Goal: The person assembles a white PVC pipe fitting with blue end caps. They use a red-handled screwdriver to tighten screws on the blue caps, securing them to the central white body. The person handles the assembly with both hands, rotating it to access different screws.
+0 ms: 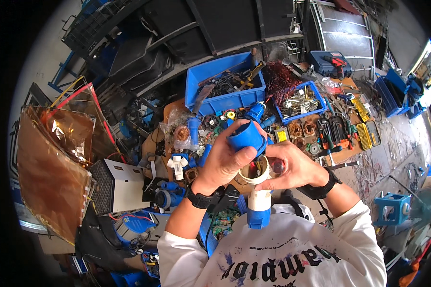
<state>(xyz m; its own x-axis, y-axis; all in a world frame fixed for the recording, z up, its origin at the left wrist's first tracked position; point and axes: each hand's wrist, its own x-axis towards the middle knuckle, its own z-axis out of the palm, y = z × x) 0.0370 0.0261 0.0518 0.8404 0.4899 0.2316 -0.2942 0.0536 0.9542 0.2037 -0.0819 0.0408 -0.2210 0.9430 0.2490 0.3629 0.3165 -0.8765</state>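
Note:
My left hand (225, 160) grips a blue plastic plug cover (246, 137), round and cup-shaped, held up over the workbench. My right hand (292, 168) holds the white and blue body of an industrial plug (258, 198), its open white rim facing up just under the blue cover. The two parts touch or nearly touch between my hands. Both wrists wear black bands. Wires show inside the white rim.
A large blue bin (225, 83) of cables and tools stands behind. A smaller blue tray (301, 100) holds metal parts, beside copper wire coils (280, 81). More blue plugs (170, 193), a white fitting (178, 165), screwdrivers (333, 131) and a grey box (122, 186) crowd the bench.

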